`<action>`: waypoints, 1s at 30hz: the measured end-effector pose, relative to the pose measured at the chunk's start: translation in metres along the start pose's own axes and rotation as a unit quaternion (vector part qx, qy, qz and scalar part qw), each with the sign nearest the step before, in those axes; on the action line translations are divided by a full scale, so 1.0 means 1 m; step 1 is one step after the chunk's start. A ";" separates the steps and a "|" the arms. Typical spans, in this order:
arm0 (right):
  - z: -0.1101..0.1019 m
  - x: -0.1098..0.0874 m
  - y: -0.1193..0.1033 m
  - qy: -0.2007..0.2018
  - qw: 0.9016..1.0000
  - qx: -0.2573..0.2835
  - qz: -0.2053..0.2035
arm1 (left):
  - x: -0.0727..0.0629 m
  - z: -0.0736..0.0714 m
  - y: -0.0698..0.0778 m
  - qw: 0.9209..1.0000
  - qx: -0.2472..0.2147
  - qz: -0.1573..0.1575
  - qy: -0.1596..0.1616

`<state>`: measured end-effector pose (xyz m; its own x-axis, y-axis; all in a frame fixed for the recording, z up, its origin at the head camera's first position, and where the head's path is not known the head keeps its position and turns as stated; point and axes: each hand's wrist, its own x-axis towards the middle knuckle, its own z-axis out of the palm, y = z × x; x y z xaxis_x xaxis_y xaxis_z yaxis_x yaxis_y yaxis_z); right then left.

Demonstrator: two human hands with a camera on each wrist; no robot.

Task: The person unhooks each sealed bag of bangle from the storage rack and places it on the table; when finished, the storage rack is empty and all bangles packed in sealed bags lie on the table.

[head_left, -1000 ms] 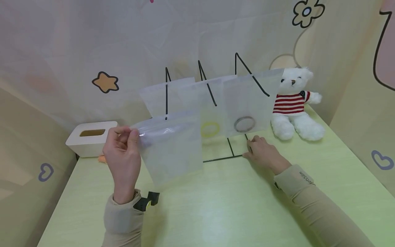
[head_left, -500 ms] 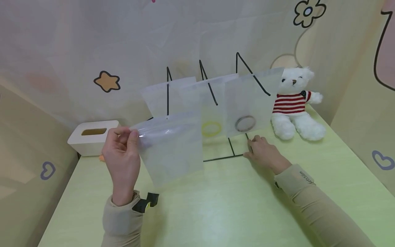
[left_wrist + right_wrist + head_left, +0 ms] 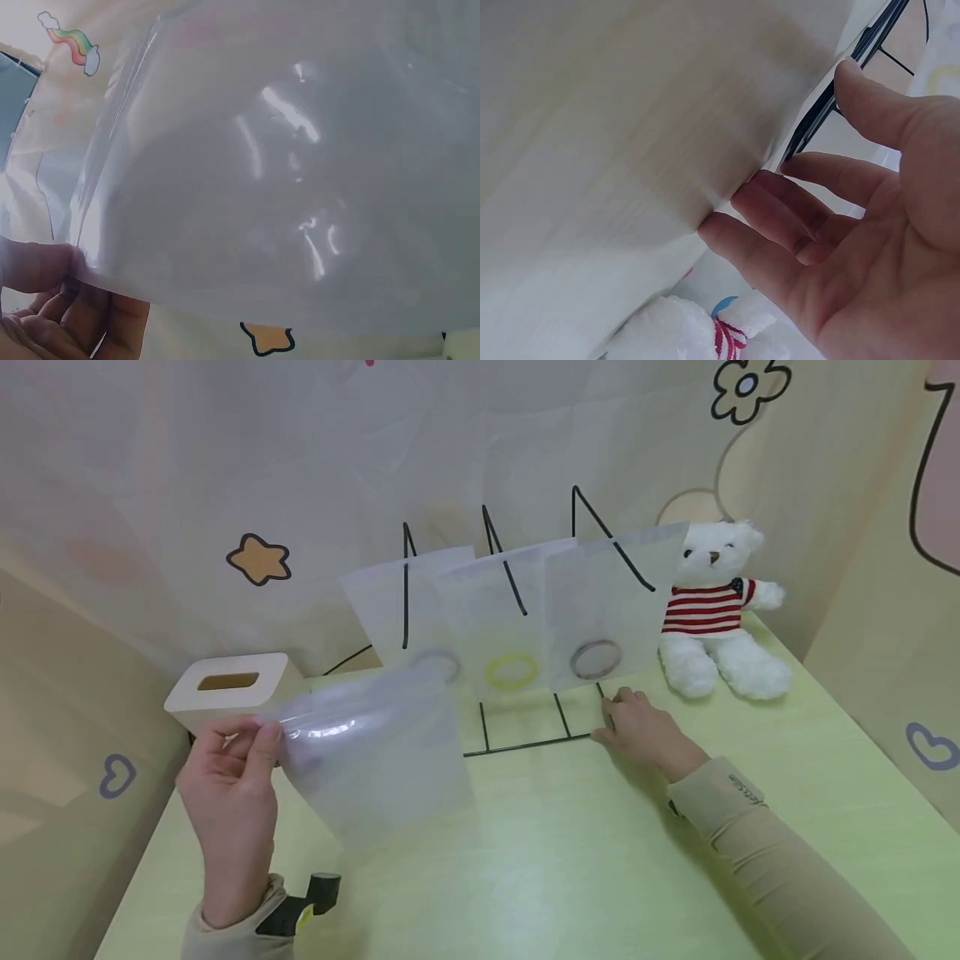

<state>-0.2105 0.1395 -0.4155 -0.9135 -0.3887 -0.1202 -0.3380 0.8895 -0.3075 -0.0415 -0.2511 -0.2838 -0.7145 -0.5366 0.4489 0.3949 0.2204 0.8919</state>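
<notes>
My left hand (image 3: 228, 802) pinches the top left corner of a translucent zip bag (image 3: 382, 760) between thumb and fingers. The bag hangs in front of the rack, apart from its hooks; no object shows clearly inside. In the left wrist view the same bag (image 3: 225, 187) fills most of the picture. My right hand (image 3: 637, 727) grips the front right corner of the black wire rack (image 3: 525, 747); in the right wrist view the thumb and index fingertip touch the black wire (image 3: 814, 120). Three translucent bags hang on the rack's hooks: left (image 3: 397, 593), middle (image 3: 483, 602) and right (image 3: 592, 585).
Rings show through the hanging bags: pale purple at left, a yellow ring (image 3: 535, 668) in the middle, a grey ring (image 3: 574, 662) at right. A white tissue box (image 3: 183, 697) stands at left. A teddy bear (image 3: 705, 610) sits at the back right of the pale green table (image 3: 525, 860).
My left hand has drawn the zip bag left and toward me, off the left hook, uncovering the left hanging bag's ring and more of the rack base. The right hand stays put.
</notes>
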 end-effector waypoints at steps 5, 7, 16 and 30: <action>0.000 0.000 0.000 -0.001 1.000 0.000 0.001 | 0.000 -0.026 -0.003 0.997 -0.049 -0.045 0.035; 0.000 -0.001 0.000 -0.002 1.000 0.001 0.002 | 0.000 -0.036 -0.005 0.995 -0.067 -0.058 0.052; 0.000 0.000 -0.001 -0.005 1.000 0.010 0.003 | 0.000 -0.075 -0.008 0.971 -0.225 -0.039 0.073; -0.001 -0.001 -0.001 -0.004 1.000 0.014 0.002 | -0.006 -0.144 -0.025 0.964 -0.206 -0.103 0.130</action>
<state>-0.2096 0.1396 -0.4139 -0.9133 -0.3865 -0.1285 -0.3276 0.8844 -0.3324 0.0360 -0.3707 -0.3165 -0.6548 -0.7320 0.1881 0.4946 -0.2269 0.8389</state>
